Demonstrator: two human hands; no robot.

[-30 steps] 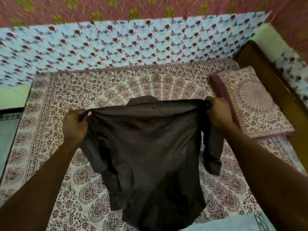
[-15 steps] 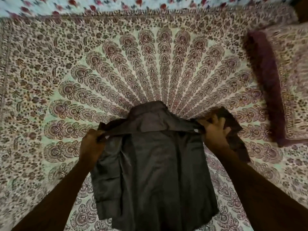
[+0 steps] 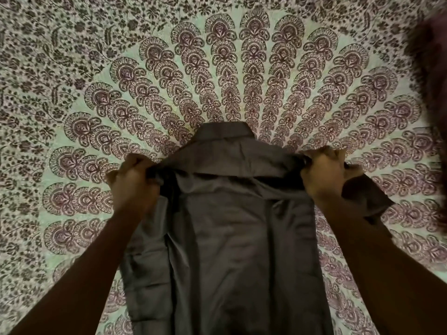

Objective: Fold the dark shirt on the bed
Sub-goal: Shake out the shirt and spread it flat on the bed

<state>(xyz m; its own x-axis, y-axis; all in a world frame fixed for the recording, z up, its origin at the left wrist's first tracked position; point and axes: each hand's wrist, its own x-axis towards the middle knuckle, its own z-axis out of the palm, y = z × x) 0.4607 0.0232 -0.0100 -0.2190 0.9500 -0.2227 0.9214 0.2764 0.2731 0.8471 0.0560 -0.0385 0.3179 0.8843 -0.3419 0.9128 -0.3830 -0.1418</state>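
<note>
Paisley-printed bedspread (image 3: 72, 93) covers the whole bed. Nearest, the dark shirt (image 3: 242, 238) lies on it, its body running toward the viewer. Farther up, the left hand (image 3: 131, 187) clutches one shoulder and the right hand (image 3: 323, 175) grips the other, beside a trailing sleeve (image 3: 367, 197). Beyond them, the collar (image 3: 225, 134) points away.

There is just 1 view, from a wide-angle camera on the person's head, tipped steeply down and sitting close over the bedspread (image 3: 96, 76). The left hand (image 3: 131, 182) and right hand (image 3: 323, 175) sit mid-frame, arms entering from the 2 lower corners, and the dark shirt (image 3: 237, 238) runs off the bottom edge.
</note>
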